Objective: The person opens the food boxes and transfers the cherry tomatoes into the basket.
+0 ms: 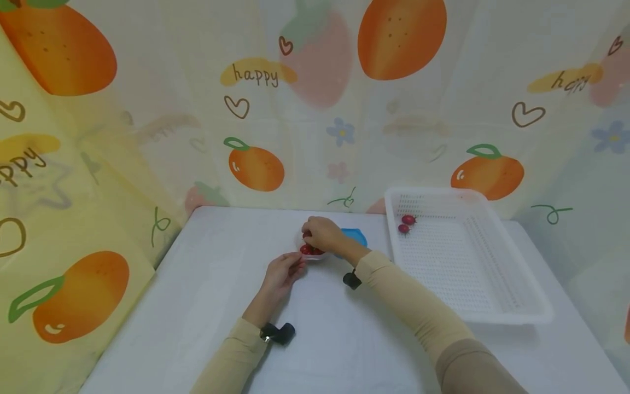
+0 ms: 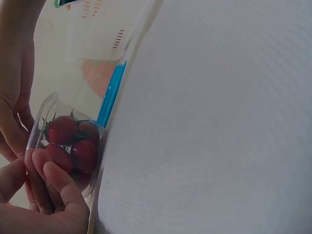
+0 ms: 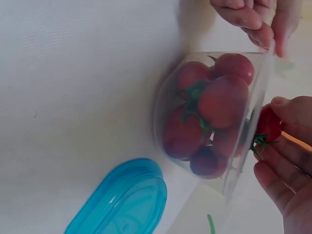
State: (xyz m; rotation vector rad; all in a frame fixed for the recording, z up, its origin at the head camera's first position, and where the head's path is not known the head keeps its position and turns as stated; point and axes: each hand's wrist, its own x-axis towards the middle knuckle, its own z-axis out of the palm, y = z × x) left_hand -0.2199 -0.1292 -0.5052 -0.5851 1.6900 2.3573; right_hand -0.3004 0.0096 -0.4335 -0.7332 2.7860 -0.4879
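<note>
A clear plastic container [image 3: 228, 187] with several red cherry tomatoes [image 3: 223, 101] inside stands on the table. My left hand [image 1: 279, 276] pinches its rim between thumb and fingers, at the near left side. Over the opening, my right hand [image 1: 326, 236] holds a single cherry tomato [image 3: 269, 125] with a green stem, between thumb and fingers. This tomato is at the rim, above the others in the right wrist view. A blue lid [image 3: 129, 200] lies beside the container, partly hidden behind the right hand in the head view.
A white perforated basket [image 1: 512, 314] stands on the right side of the table, with two cherry tomatoes [image 1: 408, 220] in its far left corner. White cloth covers the table [image 1: 206, 273]. A fruit-patterned curtain [image 1: 305, 164] hangs behind and at the sides.
</note>
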